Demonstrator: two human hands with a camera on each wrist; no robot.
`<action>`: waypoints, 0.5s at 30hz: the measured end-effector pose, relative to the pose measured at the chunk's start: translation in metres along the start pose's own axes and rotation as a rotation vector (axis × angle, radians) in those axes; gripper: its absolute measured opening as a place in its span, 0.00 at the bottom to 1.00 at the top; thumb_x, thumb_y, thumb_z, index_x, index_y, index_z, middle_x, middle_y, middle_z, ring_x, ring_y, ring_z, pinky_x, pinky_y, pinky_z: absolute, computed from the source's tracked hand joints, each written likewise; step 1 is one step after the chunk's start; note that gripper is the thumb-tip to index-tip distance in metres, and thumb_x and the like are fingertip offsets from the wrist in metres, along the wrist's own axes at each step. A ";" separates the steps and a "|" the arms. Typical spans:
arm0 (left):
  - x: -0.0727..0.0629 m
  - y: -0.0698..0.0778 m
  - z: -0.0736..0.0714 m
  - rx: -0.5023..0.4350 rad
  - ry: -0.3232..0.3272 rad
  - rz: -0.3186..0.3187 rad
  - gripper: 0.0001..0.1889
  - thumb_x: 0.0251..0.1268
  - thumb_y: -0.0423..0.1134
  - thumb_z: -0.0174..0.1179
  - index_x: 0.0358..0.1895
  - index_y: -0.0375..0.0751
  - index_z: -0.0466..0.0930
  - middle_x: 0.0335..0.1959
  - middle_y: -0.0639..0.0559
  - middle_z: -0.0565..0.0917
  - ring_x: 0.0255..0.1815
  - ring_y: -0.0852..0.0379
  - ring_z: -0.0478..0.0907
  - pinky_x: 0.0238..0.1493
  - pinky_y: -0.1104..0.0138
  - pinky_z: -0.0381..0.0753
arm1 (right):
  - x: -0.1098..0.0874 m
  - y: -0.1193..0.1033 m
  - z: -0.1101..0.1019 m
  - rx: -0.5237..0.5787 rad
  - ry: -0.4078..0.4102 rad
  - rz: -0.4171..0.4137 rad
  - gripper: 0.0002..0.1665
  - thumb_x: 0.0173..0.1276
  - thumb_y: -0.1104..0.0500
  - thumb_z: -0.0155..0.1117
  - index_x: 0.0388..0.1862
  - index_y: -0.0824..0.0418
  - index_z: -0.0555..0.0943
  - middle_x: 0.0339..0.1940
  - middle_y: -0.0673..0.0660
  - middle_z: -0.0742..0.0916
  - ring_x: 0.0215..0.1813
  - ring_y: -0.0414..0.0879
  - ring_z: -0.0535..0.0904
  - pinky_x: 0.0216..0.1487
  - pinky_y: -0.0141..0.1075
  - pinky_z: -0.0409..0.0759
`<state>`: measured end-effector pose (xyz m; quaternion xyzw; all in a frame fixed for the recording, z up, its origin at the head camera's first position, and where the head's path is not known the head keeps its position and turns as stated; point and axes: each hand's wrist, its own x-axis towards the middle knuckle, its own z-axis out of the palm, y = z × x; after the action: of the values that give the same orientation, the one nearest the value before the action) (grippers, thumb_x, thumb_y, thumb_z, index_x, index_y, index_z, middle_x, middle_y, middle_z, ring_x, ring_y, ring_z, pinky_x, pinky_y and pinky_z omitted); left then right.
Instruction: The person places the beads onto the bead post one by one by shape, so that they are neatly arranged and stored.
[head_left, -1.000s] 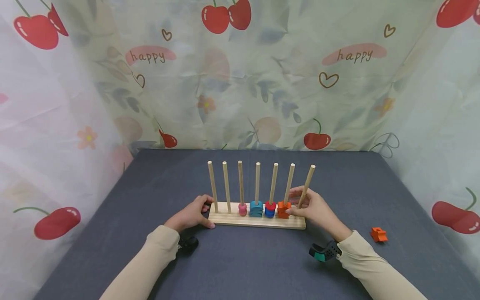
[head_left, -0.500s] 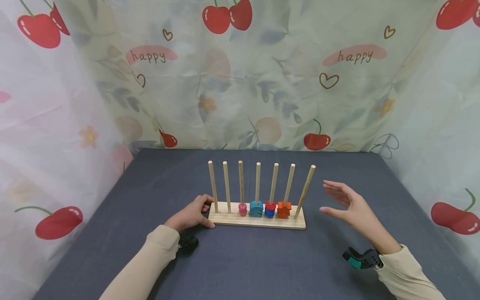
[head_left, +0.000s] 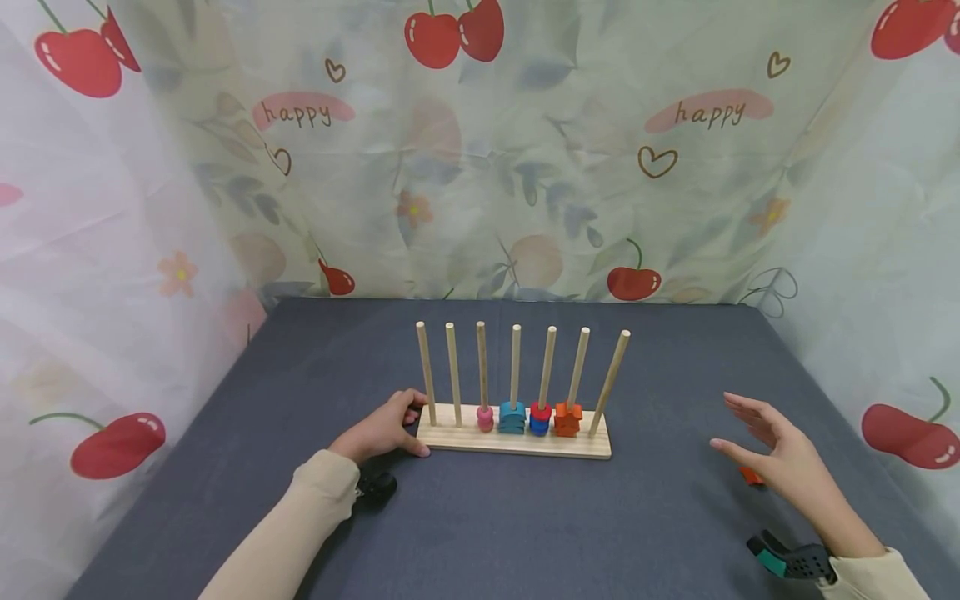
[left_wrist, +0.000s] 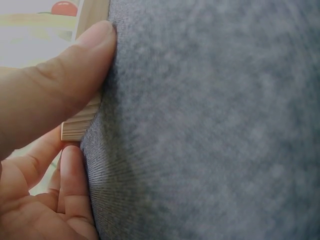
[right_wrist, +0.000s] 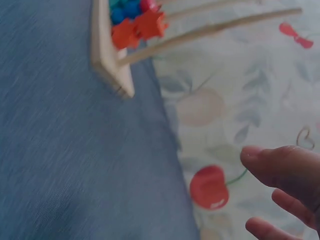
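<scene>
A wooden peg board (head_left: 517, 447) with several upright pegs stands on the table. My left hand (head_left: 384, 427) holds its left end, thumb at the front edge and fingers round the end; the left wrist view shows the thumb (left_wrist: 75, 75) against the wood. Pink beads (head_left: 485, 418), teal blocks (head_left: 512, 419), a red bead over blue ones (head_left: 540, 419) and orange star-shaped beads (head_left: 567, 420) sit low on the middle and right pegs. My right hand (head_left: 787, 467), fingers spread and holding nothing, hovers over a loose orange piece (head_left: 752, 476), which it partly hides.
The dark cloth-covered table (head_left: 570, 525) runs back to a printed curtain (head_left: 480, 167) with cherries, which also hangs along both sides. The leftmost pegs and the rightmost peg (head_left: 611, 383) carry no beads.
My right hand has left the orange star beads on the peg and moved right and towards me, to above the loose orange piece. My left hand has stayed on the board's end.
</scene>
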<state>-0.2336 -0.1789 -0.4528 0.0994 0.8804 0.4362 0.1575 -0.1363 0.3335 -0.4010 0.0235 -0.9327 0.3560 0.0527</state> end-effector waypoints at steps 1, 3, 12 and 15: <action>0.000 0.000 0.000 0.001 -0.003 0.006 0.39 0.38 0.32 0.79 0.59 0.36 0.69 0.53 0.41 0.68 0.53 0.47 0.68 0.59 0.54 0.68 | -0.001 0.004 0.000 -0.009 -0.003 0.023 0.48 0.62 0.41 0.67 0.75 0.58 0.60 0.70 0.68 0.69 0.70 0.46 0.68 0.63 0.38 0.71; -0.002 0.001 -0.001 0.014 -0.007 0.028 0.39 0.38 0.33 0.79 0.58 0.35 0.69 0.52 0.41 0.68 0.52 0.47 0.68 0.57 0.56 0.69 | -0.004 0.011 -0.001 -0.008 -0.020 0.065 0.49 0.64 0.41 0.66 0.75 0.60 0.58 0.71 0.70 0.67 0.69 0.65 0.64 0.61 0.55 0.69; 0.001 -0.001 0.001 -0.009 0.004 -0.019 0.39 0.38 0.30 0.78 0.60 0.37 0.69 0.54 0.42 0.68 0.53 0.48 0.67 0.59 0.54 0.68 | -0.004 0.042 -0.004 -0.103 -0.169 0.180 0.55 0.63 0.38 0.65 0.75 0.69 0.54 0.69 0.80 0.61 0.66 0.77 0.61 0.58 0.66 0.66; 0.002 0.000 0.002 -0.007 0.012 -0.033 0.39 0.38 0.29 0.78 0.60 0.37 0.69 0.54 0.43 0.68 0.53 0.48 0.67 0.59 0.54 0.68 | -0.003 0.047 -0.004 -0.141 -0.210 0.178 0.55 0.62 0.40 0.66 0.72 0.74 0.56 0.67 0.82 0.64 0.63 0.77 0.65 0.55 0.64 0.69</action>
<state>-0.2347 -0.1770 -0.4547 0.0817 0.8813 0.4372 0.1599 -0.1371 0.3714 -0.4295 -0.0259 -0.9541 0.2886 -0.0756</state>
